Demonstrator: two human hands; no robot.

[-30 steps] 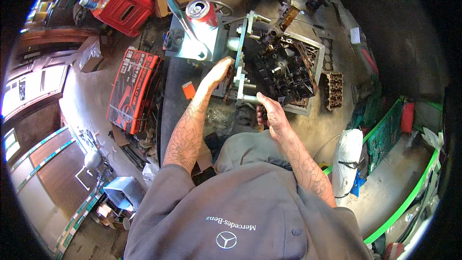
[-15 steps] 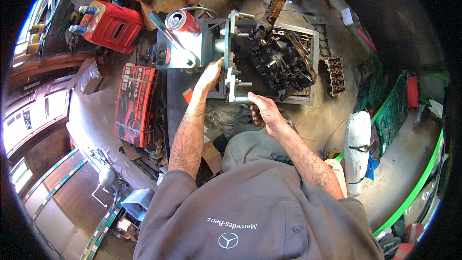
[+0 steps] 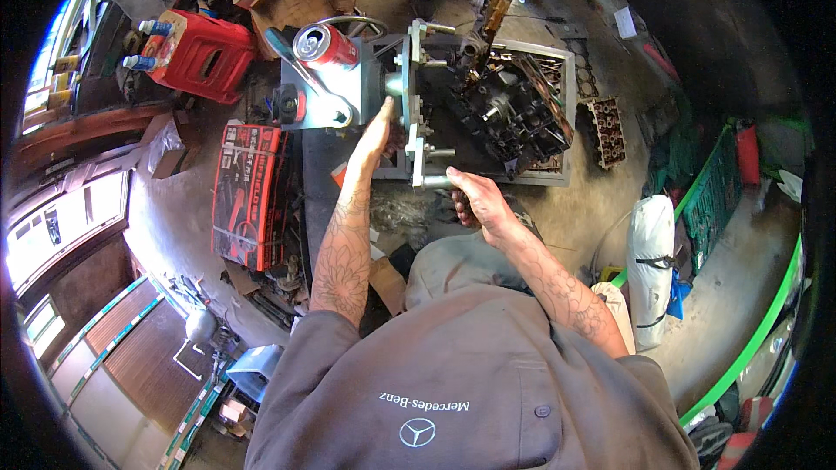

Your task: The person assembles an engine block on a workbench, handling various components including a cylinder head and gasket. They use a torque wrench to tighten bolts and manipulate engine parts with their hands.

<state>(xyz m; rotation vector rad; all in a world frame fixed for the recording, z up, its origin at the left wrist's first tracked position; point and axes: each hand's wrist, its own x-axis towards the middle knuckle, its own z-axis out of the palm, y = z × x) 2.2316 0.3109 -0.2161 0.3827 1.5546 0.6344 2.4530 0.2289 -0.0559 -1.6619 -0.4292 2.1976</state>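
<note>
A metal mounting plate (image 3: pixel 402 78) with bracket arms and several sticking-out posts stands upright on a light-grey stand head (image 3: pixel 335 104). My left hand (image 3: pixel 373 144) reaches up behind the plate's near part; its fingers curl in shadow against the back, and what they hold is hidden. At the nearest bracket arm (image 3: pixel 419 161), my right hand (image 3: pixel 484 205) pinches the free end of a cylindrical metal post (image 3: pixel 437 181) between thumb and bent fingers. A wrench-like lever (image 3: pixel 315 78) lies on the stand head beside a red drink can (image 3: pixel 326 45).
Right of the plate, a dark, oily engine part (image 3: pixel 514 113) lies on a metal-framed tray (image 3: pixel 568 78). Beside it on the floor is a cylinder head (image 3: pixel 607 133). A red jerrycan (image 3: pixel 209 57) and a red-and-black box (image 3: pixel 248 196) stand at the left. A white bundle (image 3: pixel 650 270) is at the right.
My left hand has shifted slightly, its raised finger drawing back from the plate's edge. My right hand stays on the post's end. The view has tilted a little.
</note>
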